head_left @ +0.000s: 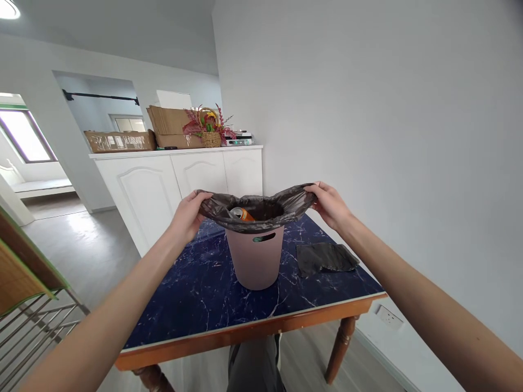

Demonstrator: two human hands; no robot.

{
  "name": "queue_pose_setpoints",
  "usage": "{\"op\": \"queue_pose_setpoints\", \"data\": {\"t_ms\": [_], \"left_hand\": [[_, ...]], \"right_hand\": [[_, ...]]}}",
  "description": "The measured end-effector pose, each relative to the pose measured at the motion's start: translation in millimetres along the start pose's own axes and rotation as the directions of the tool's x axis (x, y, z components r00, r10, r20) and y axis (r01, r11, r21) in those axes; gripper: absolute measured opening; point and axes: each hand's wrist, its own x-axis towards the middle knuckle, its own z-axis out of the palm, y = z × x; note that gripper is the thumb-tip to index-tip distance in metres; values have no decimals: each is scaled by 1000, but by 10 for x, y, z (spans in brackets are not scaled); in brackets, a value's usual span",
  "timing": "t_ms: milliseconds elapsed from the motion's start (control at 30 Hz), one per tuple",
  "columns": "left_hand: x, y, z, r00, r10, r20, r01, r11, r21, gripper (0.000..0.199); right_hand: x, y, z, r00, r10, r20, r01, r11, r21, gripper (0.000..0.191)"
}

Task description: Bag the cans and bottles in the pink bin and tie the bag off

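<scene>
A pink trash can (255, 261) stands upright on the table, with a slot handle in its front. Its black garbage bag (295, 202) is stretched wide past the rim on both sides. My left hand (191, 213) is closed on the bag's left edge, thumb on top. At the right edge, my right hand (328, 202) pinches the bag in the same way. Inside the opening lies an orange can (247, 215) with its silver end showing; the rest of the contents is hidden. A folded black plastic bag (326, 258) lies on the table to the right.
The wooden table (196, 305) has a dark blue marbled top and touches or nearly touches the wall at right. Behind it, a white cabinet (145, 188) carries cardboard boxes (169, 121) and a flower basket (211, 139). A metal rack (43, 321) stands at lower left.
</scene>
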Motion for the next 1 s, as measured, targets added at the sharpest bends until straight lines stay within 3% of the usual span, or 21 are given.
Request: {"op": "queue_pose_setpoints", "data": {"t_ms": [200, 300, 367, 467, 600, 767, 867, 933, 1000], "left_hand": [[58, 241, 94, 971, 178, -159, -186, 982, -39, 21], [73, 251, 85, 952, 193, -238, -221, 970, -98, 21], [69, 245, 82, 951, 171, -259, -211, 968, -135, 20], [18, 245, 91, 972, 95, -214, -154, 947, -281, 9], [-137, 262, 78, 995, -16, -102, -49, 799, -599, 18], [-369, 249, -73, 1000, -10, -8, 1, 677, -736, 23], [-510, 117, -201, 993, -57, -106, -47, 628, -777, 14], [-633, -76, -245, 966, -167, -198, -57, 608, -792, 36], [-788, -338, -227, 934, -288, -210, 27, 644, -764, 55]], "right_hand": [[-10, -69, -23, 969, -194, -154, 196, 981, -1, 34], [-23, -13, -72, 958, -175, -228, 211, 967, 143, 34], [-19, 26, -104, 963, -128, -235, 190, 945, 265, 27], [-34, 73, -136, 986, -59, -155, 121, 897, 424, 13], [-152, 127, -180, 996, -13, -86, 64, 782, 620, 10], [-409, 244, -319, 991, 71, -110, 38, 651, 758, 11], [-637, 451, -351, 967, 184, -174, 30, 602, 798, 17], [-842, 658, -294, 938, 278, -208, -14, 630, 777, 29], [-1059, 870, -177, 928, 333, -166, -124, 697, 706, 40]]}}
